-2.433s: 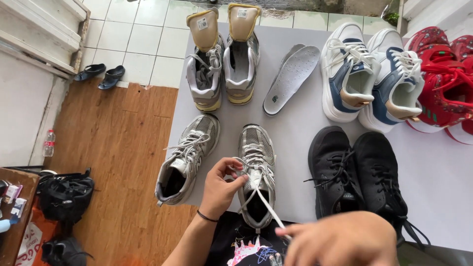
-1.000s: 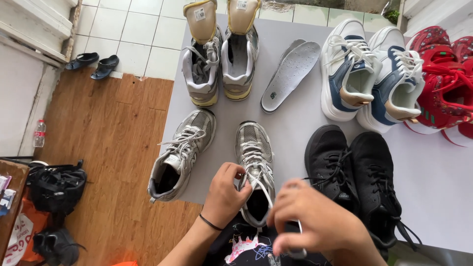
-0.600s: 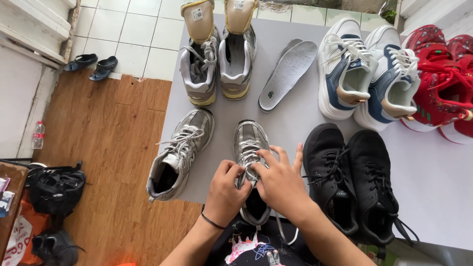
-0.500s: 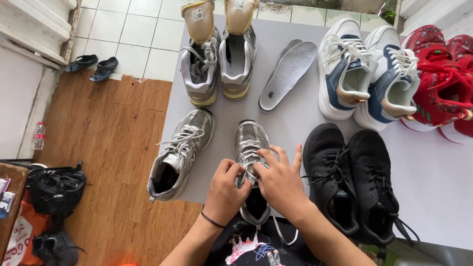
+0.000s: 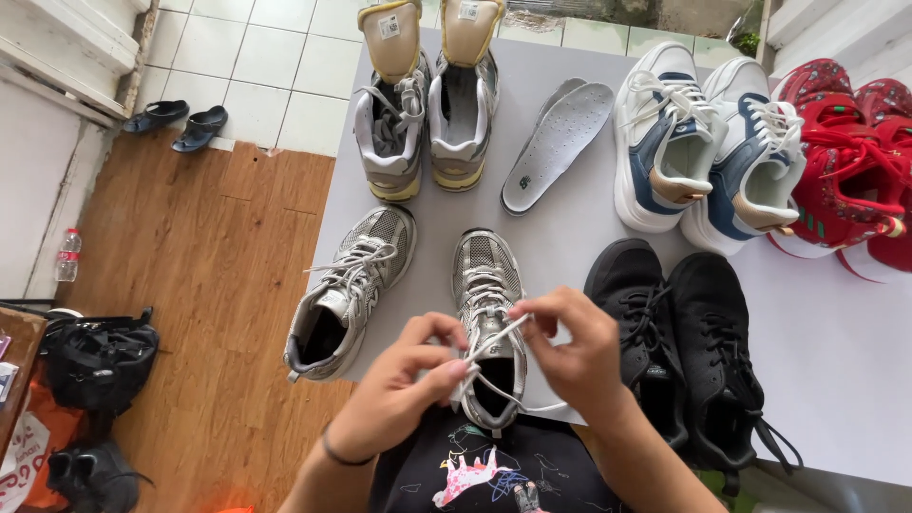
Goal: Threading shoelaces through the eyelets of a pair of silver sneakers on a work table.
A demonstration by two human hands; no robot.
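at the near edge of the grey counter (image 5: 570,237), the silver mesh running shoe (image 5: 487,328) sits between both hands; left hand (image 5: 404,385) and right hand (image 5: 570,351) have lifted apart since a moment ago, each grip pinching the white lace (image 5: 494,334) now drawn taut.

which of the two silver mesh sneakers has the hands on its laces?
The silver sneaker nearer the black pair: the left hand and right hand both pinch its white lace. The other silver sneaker, angled at the table's edge, is untouched.
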